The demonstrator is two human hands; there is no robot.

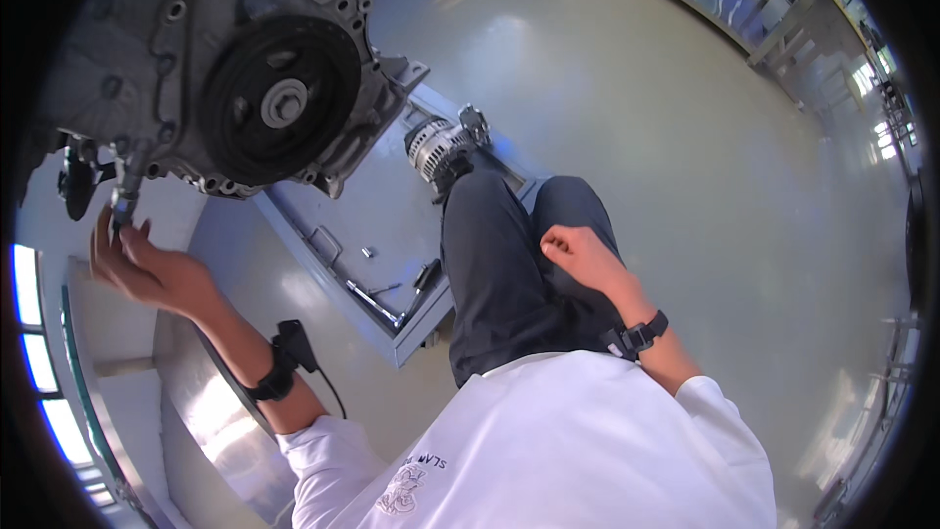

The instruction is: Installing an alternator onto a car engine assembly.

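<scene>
A grey metal engine block [181, 49] fills the upper left, with a large black crank pulley [279, 103] on its face. My left hand [162, 274] reaches up to the engine's lower edge. Its fingers are closed round the lower end of a silver cylindrical metal fitting [127, 181], which points down from the block. The fingertips partly hide that end. My right hand [585, 257] is loosely curled over my thigh, away from the engine, and no object shows in it.
Below the engine stands a grey-blue tray table [367, 206]. On it lie an alternator [439, 149], a ratchet wrench [375, 304], a small metal socket [368, 253] and a black tool piece [427, 276]. Workbenches [783, 15] stand at the far right.
</scene>
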